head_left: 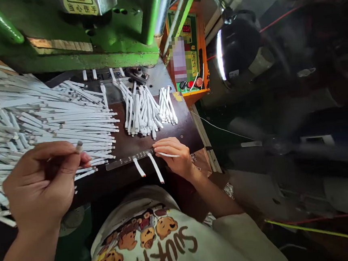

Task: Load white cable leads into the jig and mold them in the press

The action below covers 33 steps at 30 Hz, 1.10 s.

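Observation:
My left hand (pixel 43 184) is raised in front of the large pile of short white cables (pixel 81 118). Its thumb and fingers pinch a cable, of which only the metal-tipped connector end (pixel 79 145) shows. Near the table's front edge lies a slotted metal strip (pixel 114 165). Two white cables, a left one (pixel 139 168) and a right one (pixel 156 169), sit with their heads at the strip and their tails toward me. My right hand (pixel 178 158) is at the strip's right end, fingers closed on another white cable (pixel 168 155).
Beyond the strip lies a smaller heap of white cables (pixel 143 109). Behind it stands a green press (pixel 94 60) with a bolted clamp (pixel 138 74) on its metal bed. An orange control box (pixel 203 59) and a lit lamp (pixel 220 55) are at the right.

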### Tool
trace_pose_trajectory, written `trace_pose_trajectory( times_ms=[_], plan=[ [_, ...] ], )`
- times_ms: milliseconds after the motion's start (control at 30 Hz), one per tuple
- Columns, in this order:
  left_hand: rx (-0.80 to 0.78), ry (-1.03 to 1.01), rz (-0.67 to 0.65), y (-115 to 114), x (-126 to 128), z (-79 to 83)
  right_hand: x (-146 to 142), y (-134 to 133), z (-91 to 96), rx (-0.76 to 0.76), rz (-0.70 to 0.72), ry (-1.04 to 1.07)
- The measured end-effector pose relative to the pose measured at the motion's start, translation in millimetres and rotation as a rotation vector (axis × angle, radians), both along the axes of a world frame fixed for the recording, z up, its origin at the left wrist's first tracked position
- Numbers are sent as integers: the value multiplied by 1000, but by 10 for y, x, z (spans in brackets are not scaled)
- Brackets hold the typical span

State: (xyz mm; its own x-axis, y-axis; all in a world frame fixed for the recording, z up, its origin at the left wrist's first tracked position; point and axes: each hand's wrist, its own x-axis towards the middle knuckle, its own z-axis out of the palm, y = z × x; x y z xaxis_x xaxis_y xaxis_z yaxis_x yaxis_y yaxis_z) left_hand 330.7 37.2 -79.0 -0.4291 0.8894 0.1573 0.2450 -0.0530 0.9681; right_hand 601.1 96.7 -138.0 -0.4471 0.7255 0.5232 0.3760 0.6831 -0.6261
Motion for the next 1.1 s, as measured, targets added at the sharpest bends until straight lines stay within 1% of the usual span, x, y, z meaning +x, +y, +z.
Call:
trace_pose_trajectory(
  times_ms=[67, 167, 200, 267, 333, 400, 467, 533, 600, 667, 733, 800, 867, 933, 967, 1033, 1100],
  plan=[
    [-63, -134, -10, -1, 56, -37, -5, 23, 7, -5, 10, -31],
    [-220, -298, -85, -36, 104, -109, 10, 28, 47, -5, 24, -78],
    [-241, -340, -99, -50, 114, -128, 8, 28, 63, -5, 36, -98],
    [-220, -391, -114, -77, 122, -157, -13, 28, 89, -10, 61, -141],
    [-185, -385, -108, -104, 115, -183, -55, 28, 101, -16, 76, -175],
    [-142, -314, -41, -138, 94, -217, -106, 25, 98, -3, 80, -179],
    [-65, -149, -2, -184, 68, -263, -150, 21, 84, 28, 93, -163],
    [36, 80, -29, -234, 50, -313, -179, 17, 64, 53, 111, -148],
    [125, 299, -102, -277, 50, -357, -191, 16, 45, 55, 117, -145],
    [166, 438, -116, -304, 66, -391, -190, 19, 32, 44, 118, -147],
    [150, 519, -134, -312, 89, -415, -186, 26, 27, 41, 125, -142],
    [151, 568, -180, -301, 108, -433, -183, 34, 26, 55, 136, -130],
    [229, 596, -240, -273, 121, -445, -182, 39, 26, 65, 139, -126],
    [302, 600, -265, -240, 127, -453, -181, 40, 23, 60, 140, -129],
    [310, 601, -268, -227, 127, -453, -179, 39, 20, 55, 142, -131],
    [273, 643, -292, -214, 118, -443, -175, 38, 15, 51, 145, -134],
    [228, 733, -322, -219, 98, -418, -169, 41, 13, 60, 145, -142]
  ],
)
